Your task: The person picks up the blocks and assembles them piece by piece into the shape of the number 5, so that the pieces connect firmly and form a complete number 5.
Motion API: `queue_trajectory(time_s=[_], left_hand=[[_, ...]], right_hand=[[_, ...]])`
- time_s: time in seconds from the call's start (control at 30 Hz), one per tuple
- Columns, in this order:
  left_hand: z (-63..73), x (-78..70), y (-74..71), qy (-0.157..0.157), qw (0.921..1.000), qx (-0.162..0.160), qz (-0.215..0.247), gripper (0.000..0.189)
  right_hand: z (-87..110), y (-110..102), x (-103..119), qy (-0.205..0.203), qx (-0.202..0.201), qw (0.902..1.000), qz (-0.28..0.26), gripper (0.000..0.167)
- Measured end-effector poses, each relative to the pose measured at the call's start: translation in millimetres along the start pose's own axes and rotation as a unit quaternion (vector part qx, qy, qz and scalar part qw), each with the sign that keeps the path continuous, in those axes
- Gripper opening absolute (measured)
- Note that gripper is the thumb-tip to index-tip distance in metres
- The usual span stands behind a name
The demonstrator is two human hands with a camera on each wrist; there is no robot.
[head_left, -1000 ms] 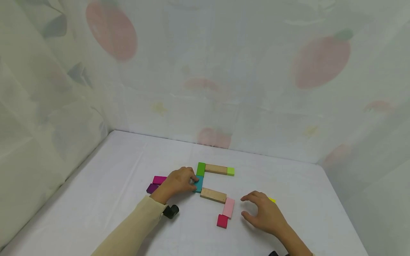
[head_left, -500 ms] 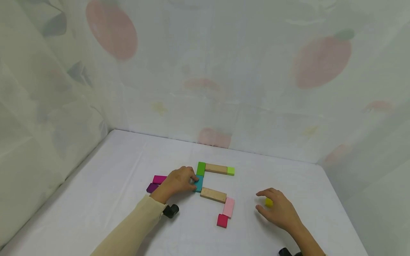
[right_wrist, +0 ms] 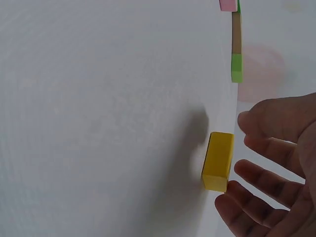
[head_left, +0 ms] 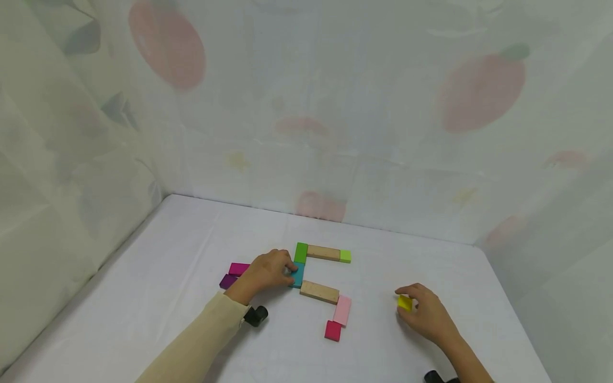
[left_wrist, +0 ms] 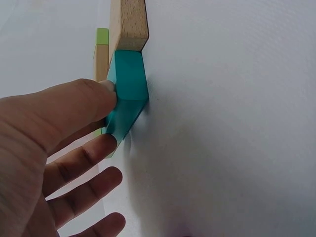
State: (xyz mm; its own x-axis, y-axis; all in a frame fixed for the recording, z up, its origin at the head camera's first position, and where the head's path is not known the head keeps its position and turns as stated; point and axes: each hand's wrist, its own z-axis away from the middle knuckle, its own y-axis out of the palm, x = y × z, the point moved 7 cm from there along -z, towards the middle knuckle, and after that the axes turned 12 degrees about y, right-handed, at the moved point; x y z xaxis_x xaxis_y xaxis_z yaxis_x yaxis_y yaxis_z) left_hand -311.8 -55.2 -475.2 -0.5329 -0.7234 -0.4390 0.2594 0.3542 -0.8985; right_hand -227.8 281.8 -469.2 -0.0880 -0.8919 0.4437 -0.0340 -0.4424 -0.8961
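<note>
My left hand (head_left: 268, 270) has its thumb and fingertips on a teal wooden block (left_wrist: 129, 81), which is partly covered by them. This block joins a green block (head_left: 300, 252) at its far end and a plain wood plank (head_left: 319, 292) at its near end. Over on the right, my right hand (head_left: 428, 315) spreads its thumb and fingers about a small yellow block (right_wrist: 218, 160). Gaps show between the yellow block and the thumb in the right wrist view.
A second plank (head_left: 323, 252) with a lime block (head_left: 345, 256) extends right from the green one. Pink (head_left: 342, 310) and red blocks (head_left: 332, 331) lie nearer. Magenta (head_left: 239, 269) and purple blocks (head_left: 229, 282) sit behind the left wrist. Patterned curtains (head_left: 383, 159) enclose the table.
My right hand has moved right from near the pink block to the yellow block, its fingers now around it. The left hand keeps its place on the teal block.
</note>
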Motion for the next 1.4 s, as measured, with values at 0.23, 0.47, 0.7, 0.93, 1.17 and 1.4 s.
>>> queue_trajectory(time_s=[0.23,0.47,0.7,0.93,1.17,1.4], left_hand=[[0.0,-0.1,0.8,-0.003,1.0000,0.003,0.001,0.028],[-0.9,-0.3,-0.2,0.001,1.0000,0.004,0.000,0.030],[-1.0,-0.6,0.6,-0.001,1.0000,0.008,0.002,0.031],[-0.7,-1.9,0.3,0.000,1.0000,0.009,-0.004,0.030],[0.1,-2.2,-0.6,-0.003,1.0000,0.007,0.000,0.030],[0.9,-1.2,-1.1,-0.006,1.0000,0.006,0.004,0.030]], right_hand=[[-2.9,0.6,-7.6,0.013,0.006,0.9998,-0.009,0.033],[-4.2,1.3,-10.9,0.022,0.009,0.9997,-0.004,0.033],[-0.9,-0.2,-9.6,0.022,0.011,0.9997,-0.008,0.032],[-2.1,0.4,-10.4,0.021,0.005,0.9997,-0.004,0.032],[-1.0,1.3,-7.6,0.019,0.007,0.9996,-0.022,0.033],[1.6,3.6,1.1,0.018,0.009,0.9992,-0.035,0.033]])
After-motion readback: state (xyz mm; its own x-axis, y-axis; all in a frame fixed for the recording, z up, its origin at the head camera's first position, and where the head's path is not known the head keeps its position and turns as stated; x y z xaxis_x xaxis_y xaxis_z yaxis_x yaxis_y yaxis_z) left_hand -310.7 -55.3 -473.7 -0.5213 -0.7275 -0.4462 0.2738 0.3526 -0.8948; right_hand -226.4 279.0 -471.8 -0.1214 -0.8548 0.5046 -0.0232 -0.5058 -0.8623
